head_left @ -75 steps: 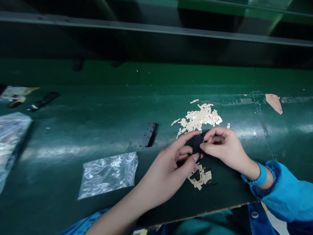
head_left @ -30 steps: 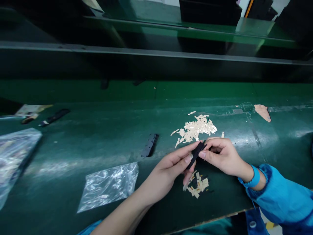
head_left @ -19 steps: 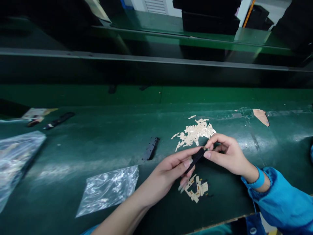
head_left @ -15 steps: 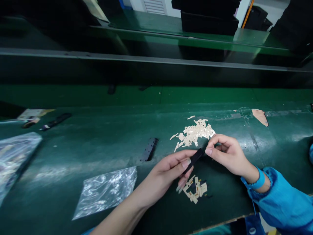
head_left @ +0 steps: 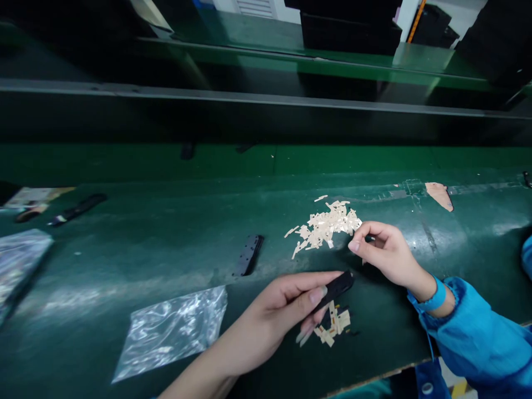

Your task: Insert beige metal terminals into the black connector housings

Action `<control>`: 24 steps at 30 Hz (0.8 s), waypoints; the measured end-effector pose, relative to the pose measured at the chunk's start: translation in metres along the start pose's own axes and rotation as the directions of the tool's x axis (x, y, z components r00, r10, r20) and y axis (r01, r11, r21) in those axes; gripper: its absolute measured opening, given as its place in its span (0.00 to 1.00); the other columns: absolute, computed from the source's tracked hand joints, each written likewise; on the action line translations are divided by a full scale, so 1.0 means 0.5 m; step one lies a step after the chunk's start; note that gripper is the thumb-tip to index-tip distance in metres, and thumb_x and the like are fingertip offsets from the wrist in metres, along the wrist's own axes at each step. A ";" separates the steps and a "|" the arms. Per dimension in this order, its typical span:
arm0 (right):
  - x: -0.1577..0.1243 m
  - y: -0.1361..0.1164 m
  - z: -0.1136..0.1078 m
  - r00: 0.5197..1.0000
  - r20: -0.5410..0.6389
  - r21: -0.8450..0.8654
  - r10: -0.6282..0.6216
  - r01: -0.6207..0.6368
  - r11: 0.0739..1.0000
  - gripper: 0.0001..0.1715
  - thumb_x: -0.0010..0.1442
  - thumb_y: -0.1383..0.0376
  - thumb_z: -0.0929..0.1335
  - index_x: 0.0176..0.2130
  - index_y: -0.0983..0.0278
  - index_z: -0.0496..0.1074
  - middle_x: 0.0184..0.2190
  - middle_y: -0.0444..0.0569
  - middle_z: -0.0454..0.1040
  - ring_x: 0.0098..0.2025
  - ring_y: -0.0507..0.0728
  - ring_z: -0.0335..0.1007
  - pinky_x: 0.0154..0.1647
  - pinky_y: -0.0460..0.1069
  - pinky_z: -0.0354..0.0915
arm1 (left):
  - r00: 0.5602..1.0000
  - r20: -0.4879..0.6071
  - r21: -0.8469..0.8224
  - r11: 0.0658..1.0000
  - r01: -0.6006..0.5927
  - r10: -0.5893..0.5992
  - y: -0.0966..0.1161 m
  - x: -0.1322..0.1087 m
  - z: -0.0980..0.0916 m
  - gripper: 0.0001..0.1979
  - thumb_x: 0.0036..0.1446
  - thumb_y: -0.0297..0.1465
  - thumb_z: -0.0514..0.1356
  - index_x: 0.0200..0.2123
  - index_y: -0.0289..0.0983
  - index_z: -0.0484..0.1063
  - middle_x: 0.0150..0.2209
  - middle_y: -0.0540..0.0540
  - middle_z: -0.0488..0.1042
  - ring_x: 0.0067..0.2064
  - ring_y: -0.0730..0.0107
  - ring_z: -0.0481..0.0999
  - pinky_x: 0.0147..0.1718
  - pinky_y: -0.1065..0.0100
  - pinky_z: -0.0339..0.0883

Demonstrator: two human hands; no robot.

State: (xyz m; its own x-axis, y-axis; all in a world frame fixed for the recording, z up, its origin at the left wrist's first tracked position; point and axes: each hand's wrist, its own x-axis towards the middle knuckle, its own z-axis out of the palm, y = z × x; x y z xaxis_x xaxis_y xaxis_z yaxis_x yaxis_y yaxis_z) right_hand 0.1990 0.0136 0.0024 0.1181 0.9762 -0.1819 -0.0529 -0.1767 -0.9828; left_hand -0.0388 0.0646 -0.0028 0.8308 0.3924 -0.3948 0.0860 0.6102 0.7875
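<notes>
My left hand (head_left: pixel 286 310) is closed around a slim black rectangular part (head_left: pixel 338 289), thumb on top, its far end sticking out to the right. My right hand (head_left: pixel 386 252) pinches thumb and forefinger together at the right edge of a pile of small cream flat pieces (head_left: pixel 330 224); whatever is between the fingertips is too small to make out. Below the black part lies a smaller heap of cream pieces (head_left: pixel 332 330) with some dark bits, partly covered by my left hand. Another black part with small holes (head_left: pixel 249 255) lies to the left of the pile.
A clear plastic bag (head_left: pixel 170 332) lies left of my left forearm, and a filled bag (head_left: pixel 20 266) is at the left edge. A dark pen-like tool (head_left: pixel 78 209) and a brown scrap (head_left: pixel 439 196) lie farther back on the green table (head_left: pixel 166 233). A raised ledge (head_left: pixel 249 100) runs behind.
My left hand has lowered the black part a little toward me and turned it flatter. My right hand, still pinched, is now farther apart from it. The view has shifted slightly.
</notes>
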 end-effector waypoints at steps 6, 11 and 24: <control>-0.013 -0.005 -0.001 0.981 0.189 0.079 -0.042 0.027 0.997 0.16 0.58 0.56 0.80 0.38 0.63 0.77 0.33 0.45 0.72 0.30 0.51 0.66 0.25 0.44 0.62 | 0.997 -0.024 -0.077 0.994 -0.077 0.076 0.003 0.006 0.004 0.23 0.67 0.41 0.65 0.61 0.38 0.77 0.24 0.53 0.66 0.24 0.77 0.63 0.24 0.72 0.59; -0.021 -0.004 0.003 0.983 0.181 0.069 -0.033 0.021 0.997 0.16 0.60 0.54 0.78 0.36 0.62 0.76 0.31 0.45 0.71 0.30 0.51 0.65 0.25 0.45 0.61 | 0.998 -0.040 -0.059 0.997 -0.052 0.050 0.001 0.007 0.003 0.22 0.68 0.40 0.64 0.61 0.37 0.78 0.26 0.51 0.68 0.25 0.76 0.64 0.25 0.72 0.60; -0.001 0.002 -0.005 0.977 0.212 0.019 0.028 -0.033 0.999 0.24 0.54 0.54 0.82 0.34 0.63 0.70 0.29 0.41 0.68 0.29 0.50 0.64 0.28 0.45 0.61 | 1.000 0.019 0.107 0.994 0.012 -0.014 0.014 -0.003 -0.006 0.22 0.70 0.41 0.60 0.61 0.35 0.77 0.26 0.51 0.68 0.25 0.74 0.62 0.24 0.71 0.56</control>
State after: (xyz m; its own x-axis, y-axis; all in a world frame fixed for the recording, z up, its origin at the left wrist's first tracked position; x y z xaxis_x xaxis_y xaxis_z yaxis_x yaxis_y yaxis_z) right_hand 0.2015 0.0125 0.0012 -0.0967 0.9753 -0.1984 -0.0754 -0.2059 -0.9757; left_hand -0.0410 0.0706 0.0020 0.8400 0.3706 -0.3963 0.1541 0.5373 0.8292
